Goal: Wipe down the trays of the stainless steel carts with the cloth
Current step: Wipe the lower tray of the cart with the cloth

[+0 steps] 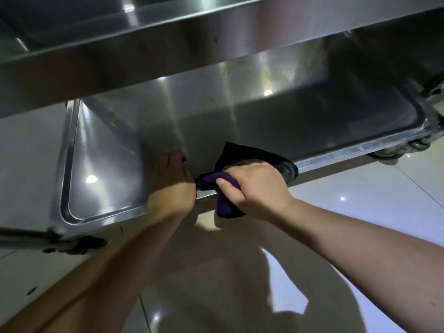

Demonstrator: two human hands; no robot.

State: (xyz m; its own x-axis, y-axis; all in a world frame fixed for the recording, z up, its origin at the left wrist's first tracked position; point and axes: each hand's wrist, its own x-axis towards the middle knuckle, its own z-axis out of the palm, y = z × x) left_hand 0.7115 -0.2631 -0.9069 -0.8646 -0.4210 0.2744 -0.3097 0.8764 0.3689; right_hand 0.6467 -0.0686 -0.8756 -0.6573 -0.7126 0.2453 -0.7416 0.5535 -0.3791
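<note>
The bottom tray (pixel 72 150) of a stainless steel cart lies low over the floor, under a higher steel tray (pixel 216 37). My right hand (pixel 254 186) grips a dark purple cloth (pixel 225 203) at the tray's near rim; part of the cloth drapes inside the tray and part hangs over the edge. My left hand (pixel 171 181) reaches over the near rim into the tray beside the cloth, fingers extended onto the steel. Whether its fingertips touch the cloth cannot be told.
Glossy light floor tiles (pixel 360 212) surround the cart. A caster wheel (pixel 394 152) sits under the right corner and another (pixel 77 246) under the near left corner. A grey bar (pixel 19 236) juts out at the left.
</note>
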